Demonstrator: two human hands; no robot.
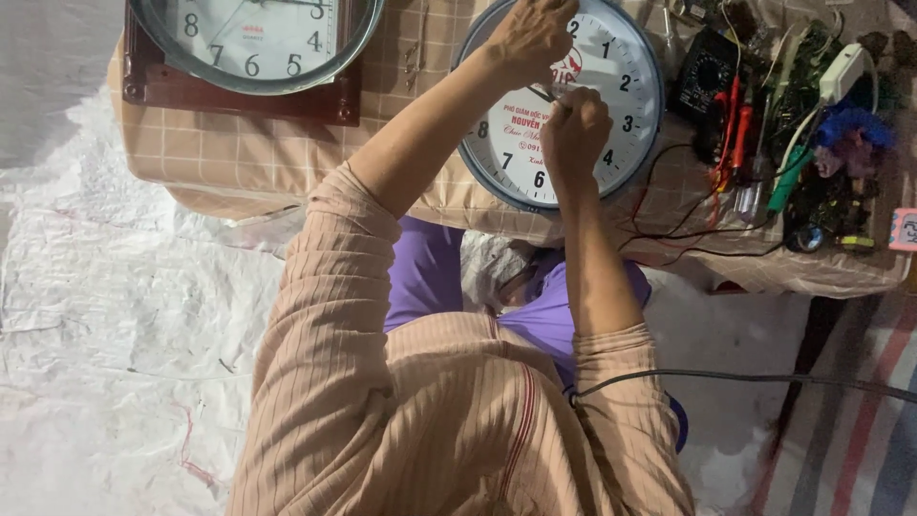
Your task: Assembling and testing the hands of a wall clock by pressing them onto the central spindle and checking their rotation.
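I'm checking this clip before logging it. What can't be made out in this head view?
- Round white clock: its centre is hidden by the left hand and right hand.
- Right hand's thin tool: too small to identify.
- Wooden-framed clock: cut off by the top edge.
- Tool pile: tangled, indistinct.

A makeshift home clock-repair corner: just right of the fingers (573, 115) lie a black multimeter (705, 72), screwdrivers (735, 134) and circuit boards (831, 191) on a low checked-cloth table (239, 143).
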